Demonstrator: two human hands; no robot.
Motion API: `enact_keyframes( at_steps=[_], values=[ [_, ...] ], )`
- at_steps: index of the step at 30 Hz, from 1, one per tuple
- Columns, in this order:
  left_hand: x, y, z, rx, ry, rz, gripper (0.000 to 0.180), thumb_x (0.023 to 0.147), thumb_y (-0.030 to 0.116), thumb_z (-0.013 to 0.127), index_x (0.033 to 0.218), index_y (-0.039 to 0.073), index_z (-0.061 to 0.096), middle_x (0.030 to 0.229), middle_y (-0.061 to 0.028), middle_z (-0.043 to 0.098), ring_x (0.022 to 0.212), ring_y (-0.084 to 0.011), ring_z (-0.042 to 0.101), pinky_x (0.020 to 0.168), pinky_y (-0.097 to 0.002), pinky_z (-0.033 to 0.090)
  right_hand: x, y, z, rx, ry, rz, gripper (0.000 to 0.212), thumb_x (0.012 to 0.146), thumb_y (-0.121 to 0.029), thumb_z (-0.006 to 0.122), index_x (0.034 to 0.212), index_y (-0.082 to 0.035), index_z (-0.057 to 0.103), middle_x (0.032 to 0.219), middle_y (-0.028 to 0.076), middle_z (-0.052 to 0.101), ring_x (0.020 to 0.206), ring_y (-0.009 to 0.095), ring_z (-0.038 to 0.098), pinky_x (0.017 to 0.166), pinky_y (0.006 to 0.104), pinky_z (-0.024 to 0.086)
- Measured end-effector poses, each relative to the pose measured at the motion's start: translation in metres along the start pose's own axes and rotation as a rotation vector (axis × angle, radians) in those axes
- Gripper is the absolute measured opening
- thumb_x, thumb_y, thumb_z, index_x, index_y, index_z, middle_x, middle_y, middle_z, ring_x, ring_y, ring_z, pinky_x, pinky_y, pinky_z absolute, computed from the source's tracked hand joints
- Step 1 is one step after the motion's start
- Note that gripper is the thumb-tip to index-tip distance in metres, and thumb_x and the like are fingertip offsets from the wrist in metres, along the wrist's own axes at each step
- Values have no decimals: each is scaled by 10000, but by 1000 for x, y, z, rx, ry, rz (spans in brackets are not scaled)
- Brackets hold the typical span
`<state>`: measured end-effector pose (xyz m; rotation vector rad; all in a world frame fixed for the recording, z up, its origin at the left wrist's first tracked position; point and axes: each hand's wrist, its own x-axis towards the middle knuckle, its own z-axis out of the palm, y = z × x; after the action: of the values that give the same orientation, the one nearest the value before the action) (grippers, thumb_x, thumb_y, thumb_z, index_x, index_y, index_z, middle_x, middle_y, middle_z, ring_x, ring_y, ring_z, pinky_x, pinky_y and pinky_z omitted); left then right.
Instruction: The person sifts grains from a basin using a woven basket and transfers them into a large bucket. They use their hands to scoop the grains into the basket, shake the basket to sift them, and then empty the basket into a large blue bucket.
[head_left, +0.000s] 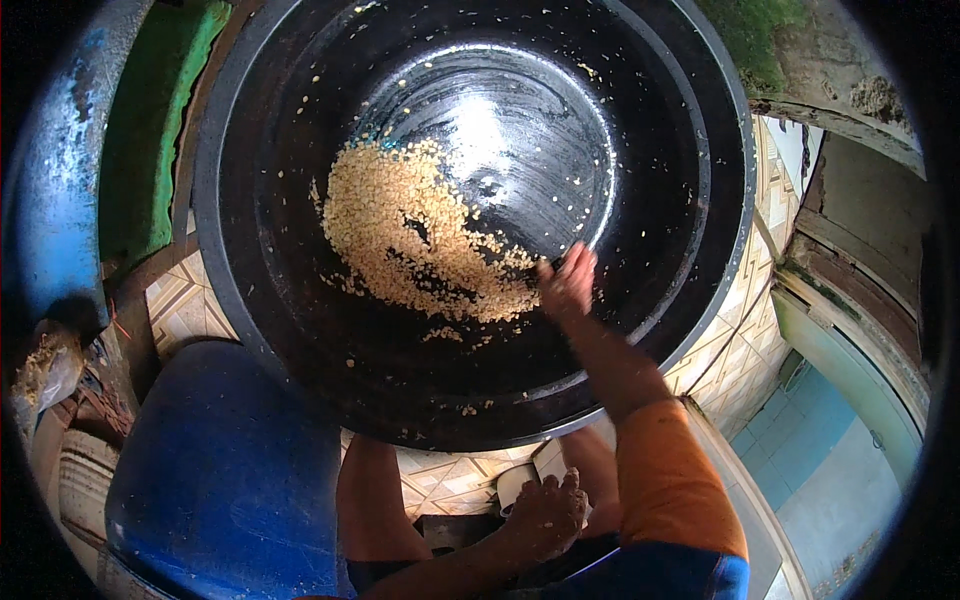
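A big round black tub (230, 200) fills the middle of the view. Pale yellow split grains or beans (390, 220) lie heaped on its left and lower inside, with loose ones scattered over the bottom and walls. My right hand (568, 283) reaches into the tub at the right end of the heap. Its fingers are bent together beside a dark patch; what they hold, if anything, is unclear. My left hand (550, 510) hangs over my lap, outside the tub, fingers curled in and pale bits stuck to the skin. No object shows in it.
At the lower left stands a blue plastic drum (220, 480). A pale cup-like vessel (515, 485) is between my legs, partly behind my left hand. Patterned tiles (190, 300) cover the floor. Light-blue surfaces (810, 440) show at the right, beyond a ledge.
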<state>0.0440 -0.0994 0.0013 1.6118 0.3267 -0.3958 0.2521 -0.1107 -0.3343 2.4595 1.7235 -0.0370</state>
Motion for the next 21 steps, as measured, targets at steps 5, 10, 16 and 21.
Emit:
enact_keyframes(
  at_steps=[5, 10, 16, 21],
  values=[
    [1, 16, -38, -57, -253, -95, 344, 854, 264, 543, 1046, -13, 611, 1171, -225, 500, 945, -306, 557, 710, -487, 481, -47, -164, 11, 372, -417, 746, 680, 920, -408, 471, 1333, 108, 311, 1335, 340, 356, 1217, 466, 386, 1053, 479, 292],
    [-9, 4, -25, -71, -353, -65, 371, 881, 258, 517, 1085, -44, 587, 1135, -218, 504, 953, -311, 538, 710, -497, 470, 12, -218, -89, 1276, -882, 184, 437, 963, -311, 439, 1330, -73, 443, 1179, 113, 575, 1082, 234, 513, 962, 395, 376],
    [-7, 10, -33, 10, -375, -38, 370, 863, 268, 532, 1068, -35, 585, 1092, -212, 521, 952, -319, 540, 712, -500, 469, 25, -120, -27, 676, 148, 626, 531, 948, -305, 475, 1303, 82, 392, 1265, 316, 393, 1171, 430, 389, 1018, 500, 279],
    [-4, 3, -44, -60, -616, -10, 415, 853, 269, 531, 1177, 9, 525, 1112, -204, 530, 1019, -355, 522, 749, -515, 444, 35, -146, -3, 626, 42, 1047, 719, 960, -418, 406, 1440, 49, 143, 1462, 349, 111, 1369, 466, 126, 1115, 492, 142]
  ],
)
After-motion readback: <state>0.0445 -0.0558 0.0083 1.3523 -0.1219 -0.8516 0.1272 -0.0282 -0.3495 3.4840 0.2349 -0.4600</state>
